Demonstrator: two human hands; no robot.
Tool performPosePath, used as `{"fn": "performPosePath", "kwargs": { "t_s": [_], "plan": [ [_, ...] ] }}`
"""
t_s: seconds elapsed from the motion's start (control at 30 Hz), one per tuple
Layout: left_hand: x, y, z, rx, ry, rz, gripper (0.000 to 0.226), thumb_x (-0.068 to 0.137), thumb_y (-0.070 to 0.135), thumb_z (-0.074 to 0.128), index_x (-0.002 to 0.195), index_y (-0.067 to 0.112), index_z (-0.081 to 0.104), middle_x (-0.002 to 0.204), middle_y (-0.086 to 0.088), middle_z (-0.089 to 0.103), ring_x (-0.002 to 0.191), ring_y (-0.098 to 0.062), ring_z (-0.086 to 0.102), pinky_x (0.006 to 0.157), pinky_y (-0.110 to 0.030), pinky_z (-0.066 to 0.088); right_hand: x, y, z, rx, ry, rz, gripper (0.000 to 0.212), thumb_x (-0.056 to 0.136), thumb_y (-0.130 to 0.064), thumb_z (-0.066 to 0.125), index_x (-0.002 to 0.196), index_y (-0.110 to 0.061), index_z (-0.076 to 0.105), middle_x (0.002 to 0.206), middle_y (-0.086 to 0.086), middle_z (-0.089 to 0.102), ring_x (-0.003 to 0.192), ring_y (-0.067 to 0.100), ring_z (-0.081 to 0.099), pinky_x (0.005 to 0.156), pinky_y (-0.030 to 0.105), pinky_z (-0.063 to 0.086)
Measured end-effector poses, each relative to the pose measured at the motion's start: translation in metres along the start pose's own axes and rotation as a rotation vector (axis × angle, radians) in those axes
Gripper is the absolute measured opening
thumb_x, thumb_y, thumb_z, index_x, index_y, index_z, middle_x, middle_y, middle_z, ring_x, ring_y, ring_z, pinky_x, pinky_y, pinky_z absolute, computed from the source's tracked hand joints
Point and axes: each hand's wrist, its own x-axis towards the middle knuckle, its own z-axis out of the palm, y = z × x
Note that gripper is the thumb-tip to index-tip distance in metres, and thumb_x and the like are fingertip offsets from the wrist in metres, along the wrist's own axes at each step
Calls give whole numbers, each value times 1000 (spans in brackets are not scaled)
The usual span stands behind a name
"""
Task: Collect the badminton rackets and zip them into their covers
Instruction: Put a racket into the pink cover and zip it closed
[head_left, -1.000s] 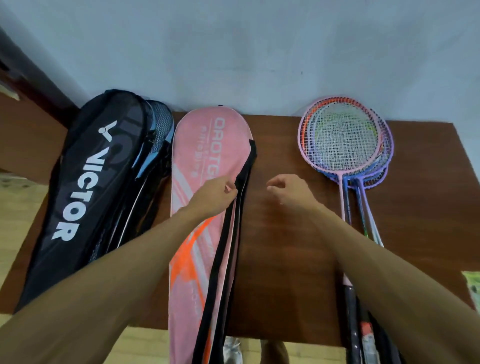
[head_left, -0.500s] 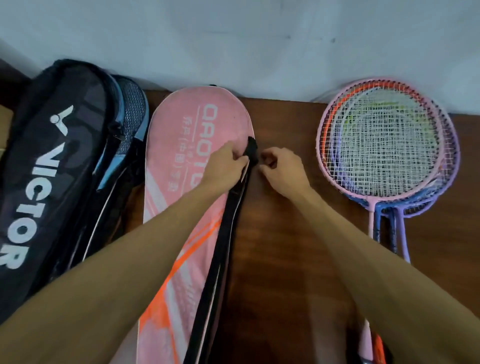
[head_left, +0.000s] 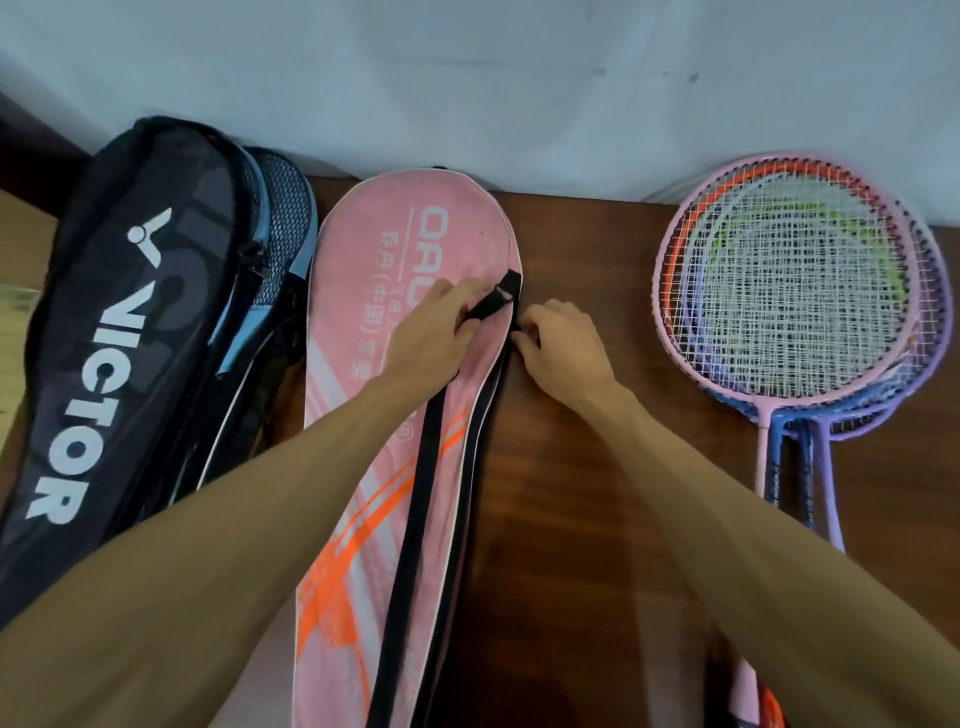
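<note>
A pink racket cover (head_left: 374, 291) with orange stripes lies flat along the middle of the brown table (head_left: 571, 493). My left hand (head_left: 434, 338) holds its black strap (head_left: 415, 509) near the buckle, lifted over the pink fabric. My right hand (head_left: 563, 345) pinches the cover's right edge, where the zip runs; the puller itself is hidden by my fingers. Several rackets (head_left: 795, 291) in pink, orange, blue and purple lie stacked at the right, heads toward the wall, handles toward me.
A black cover marked VICTOR (head_left: 119, 332) lies at the left, over a blue mesh bag (head_left: 283, 208). A pale wall (head_left: 467, 78) runs along the table's far edge. Bare wood shows between the pink cover and the rackets.
My left hand has pulled the black strap leftward onto the pink fabric. My right hand has closed in on the cover's right edge. The camera has moved closer.
</note>
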Motion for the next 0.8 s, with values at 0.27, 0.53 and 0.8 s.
{"fn": "performPosePath", "kwargs": {
  "t_s": [0.27, 0.53, 0.8],
  "plan": [
    [-7, -13, 10, 307, -75, 192, 43, 89, 22, 60, 132, 24, 53, 112, -6, 49, 97, -24, 52, 71, -44, 52, -31, 4, -7, -86, -18, -242, 10, 89, -18, 56, 89, -11, 63, 86, 9, 63, 82, 30, 59, 75, 38, 41],
    [-2, -8, 11, 367, -66, 194, 45, 92, 20, 56, 136, 20, 49, 115, -10, 46, 100, -29, 49, 69, -44, 50, -97, -18, 31, -10, -145, -497, 7, 80, -18, 59, 78, -12, 63, 76, 7, 61, 73, 29, 60, 66, 37, 49],
    [-36, 4, 4, 253, -69, 84, 46, 93, 22, 50, 138, 11, 45, 130, -12, 47, 115, -31, 44, 91, -42, 44, -165, -29, 50, 158, -133, -193, 12, 90, -21, 55, 93, -13, 64, 90, 5, 64, 86, 24, 59, 71, 37, 50]
  ]
}}
